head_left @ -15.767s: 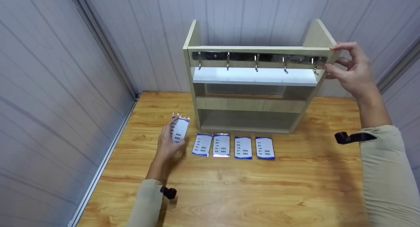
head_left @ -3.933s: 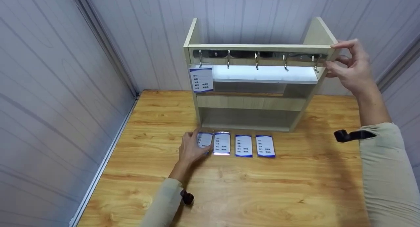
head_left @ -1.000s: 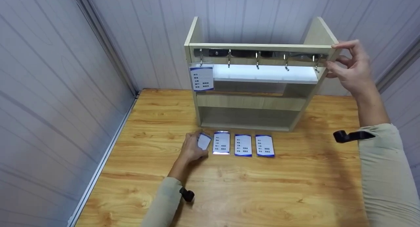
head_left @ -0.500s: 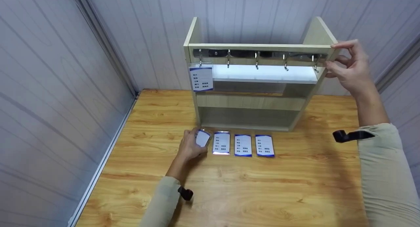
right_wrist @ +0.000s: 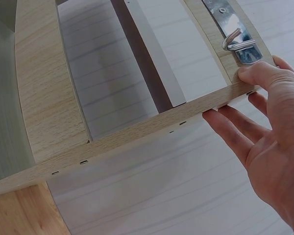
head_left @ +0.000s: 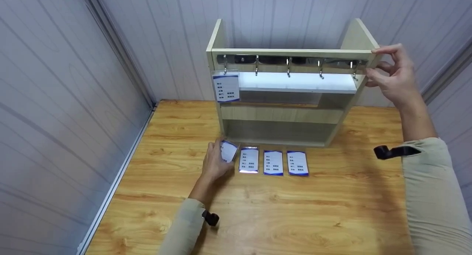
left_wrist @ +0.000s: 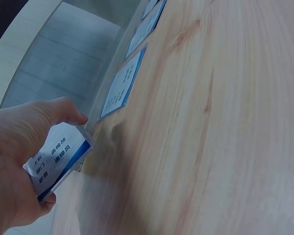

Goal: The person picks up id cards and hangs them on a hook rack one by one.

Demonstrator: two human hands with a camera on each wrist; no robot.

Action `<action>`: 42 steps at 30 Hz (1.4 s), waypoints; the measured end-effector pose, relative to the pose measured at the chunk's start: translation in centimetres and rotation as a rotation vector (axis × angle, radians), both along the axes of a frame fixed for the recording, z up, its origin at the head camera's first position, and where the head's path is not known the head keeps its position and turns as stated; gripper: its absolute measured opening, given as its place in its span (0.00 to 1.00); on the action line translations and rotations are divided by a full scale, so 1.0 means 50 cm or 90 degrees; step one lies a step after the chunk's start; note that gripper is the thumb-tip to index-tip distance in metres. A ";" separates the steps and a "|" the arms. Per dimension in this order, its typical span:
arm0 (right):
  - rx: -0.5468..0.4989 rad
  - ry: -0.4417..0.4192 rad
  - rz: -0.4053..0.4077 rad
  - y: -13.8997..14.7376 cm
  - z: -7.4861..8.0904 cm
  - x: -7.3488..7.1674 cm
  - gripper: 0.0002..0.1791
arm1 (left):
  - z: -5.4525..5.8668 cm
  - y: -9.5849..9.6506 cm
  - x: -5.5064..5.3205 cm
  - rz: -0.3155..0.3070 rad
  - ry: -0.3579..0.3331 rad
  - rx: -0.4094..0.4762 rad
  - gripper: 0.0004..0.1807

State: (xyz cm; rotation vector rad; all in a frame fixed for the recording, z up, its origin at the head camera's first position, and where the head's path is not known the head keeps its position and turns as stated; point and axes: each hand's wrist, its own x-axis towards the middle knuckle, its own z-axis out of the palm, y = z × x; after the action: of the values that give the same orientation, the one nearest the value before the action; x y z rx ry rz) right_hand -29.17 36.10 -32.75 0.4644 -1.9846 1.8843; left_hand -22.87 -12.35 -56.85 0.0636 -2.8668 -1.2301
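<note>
Badge card (head_left: pixel 229 152), its long axis aslant, its top end pointed toward the rack (head_left: pixel 284 115) and tilted rightward, is pinched by the left hand (head_left: pixel 215 162) near the rack's lower front left corner. By the right hand (head_left: pixel 398 74), the rack's upper right corner is gripped between thumb and fingers. Farther out, three flat cards (head_left: pixel 273 163) are laid in a row on the table (head_left: pixel 276 210), and another card (head_left: pixel 226 88) is hung lengthwise downward from the leftmost hook (head_left: pixel 225 63).

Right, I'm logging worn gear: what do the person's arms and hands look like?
The left sleeve is pale khaki fabric, with a small black rounded attachment near its cuff. The right sleeve matches in colour, looks wrinkled and has a similar black attachment. The left hand and right hand wear no gloves.
</note>
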 end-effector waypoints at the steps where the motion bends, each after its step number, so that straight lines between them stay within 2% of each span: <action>1: -0.005 -0.001 0.002 0.001 0.001 0.000 0.25 | 0.001 0.002 0.000 -0.002 0.002 0.004 0.58; 4: 0.004 -0.002 -0.003 0.001 0.001 0.000 0.25 | 0.006 0.006 0.001 -0.006 0.019 0.013 0.58; 10: -0.021 -0.002 0.011 0.000 -0.001 -0.004 0.25 | 0.018 0.016 0.006 -0.020 0.088 0.028 0.54; 14: -0.027 -0.001 0.011 0.000 0.000 -0.004 0.25 | 0.027 0.027 0.007 -0.031 0.107 0.037 0.53; 25: -0.011 -0.008 0.002 -0.001 0.002 -0.001 0.25 | 0.045 0.052 0.009 -0.058 0.186 0.088 0.52; 32: 0.001 -0.012 -0.007 -0.001 0.002 0.002 0.25 | 0.060 0.069 0.008 -0.070 0.258 0.106 0.50; 39: -0.009 0.001 0.007 0.000 -0.001 -0.002 0.25 | 0.080 0.089 0.011 -0.071 0.274 0.138 0.51; 42: -0.022 0.001 0.015 0.000 -0.001 -0.003 0.25 | 0.090 0.099 0.010 -0.072 0.295 0.154 0.51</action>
State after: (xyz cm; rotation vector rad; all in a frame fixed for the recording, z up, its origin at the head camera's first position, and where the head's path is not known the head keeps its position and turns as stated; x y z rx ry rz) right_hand -29.30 36.08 -32.82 0.4818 -1.9500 1.9286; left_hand -22.37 -7.38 -52.34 -0.3387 -2.3466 -1.3875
